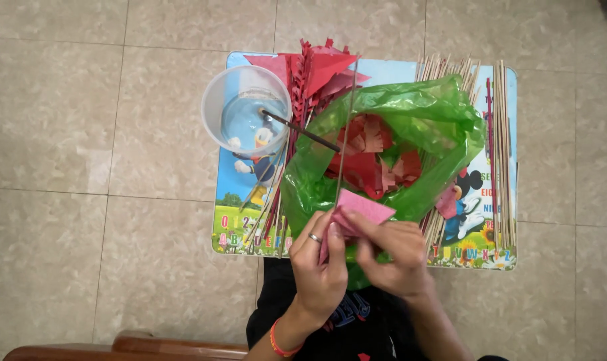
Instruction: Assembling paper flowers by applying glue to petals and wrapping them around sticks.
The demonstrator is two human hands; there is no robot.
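Both hands meet at six o'clock, over the near edge of a small colourful worktop (240,200). At the centre sits an open green plastic bag (437,113) full of red paper scraps (367,160). Bundles of thin sticks (501,147) lie at three o'clock, a clear cup (216,100) holding a brush at ten o'clock. Left hand (320,267) and right hand (394,257) pinch a pink paper piece (365,207) around an upright stick (347,127).
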